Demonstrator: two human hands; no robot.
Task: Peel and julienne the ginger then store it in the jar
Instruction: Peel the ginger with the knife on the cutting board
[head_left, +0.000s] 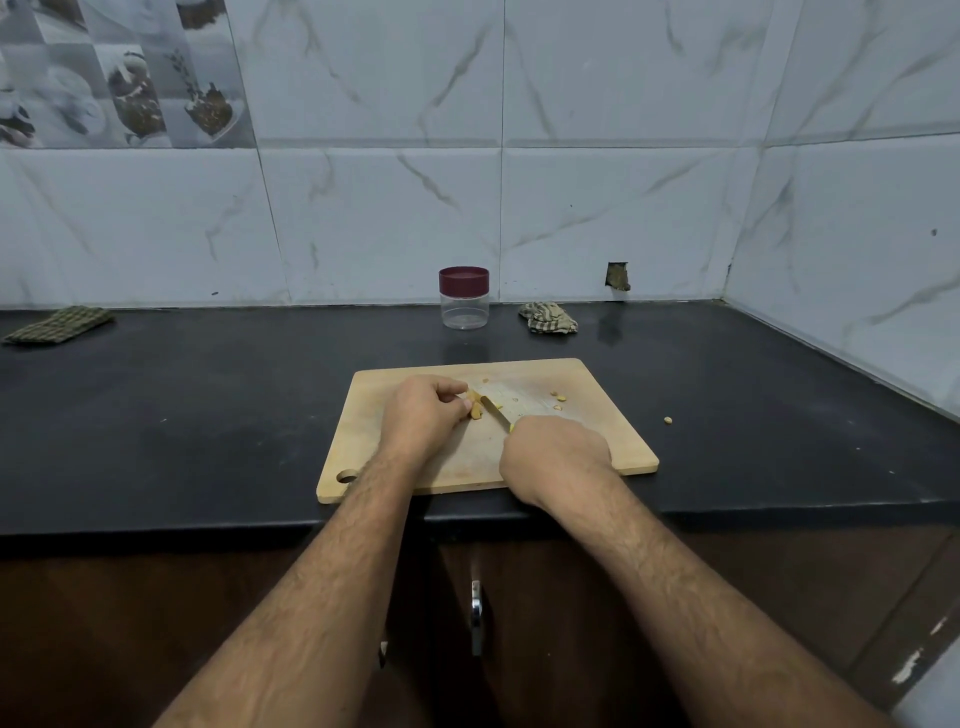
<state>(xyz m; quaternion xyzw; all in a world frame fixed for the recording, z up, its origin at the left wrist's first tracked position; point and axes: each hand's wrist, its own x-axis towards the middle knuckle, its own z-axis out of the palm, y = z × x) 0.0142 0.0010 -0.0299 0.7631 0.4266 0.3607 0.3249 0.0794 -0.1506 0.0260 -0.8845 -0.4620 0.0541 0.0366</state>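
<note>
A pale wooden cutting board (597, 415) lies on the black counter. My left hand (423, 415) pins a small yellow piece of ginger (475, 405) to the board with its fingertips. My right hand (553, 457) grips a knife (496, 413); its handle is hidden in my fist and the blade rests against the ginger. A few small ginger scraps (558, 399) lie on the board's far right part. Behind the board stands a clear plastic jar (464, 306) with a maroon lid on, looking empty.
One ginger bit (668, 420) lies on the counter right of the board. A crumpled patterned cloth (548, 318) sits right of the jar, a folded green checked cloth (60, 325) far left. Tiled walls close the back and right. The counter's front edge (208, 525) runs just below the board.
</note>
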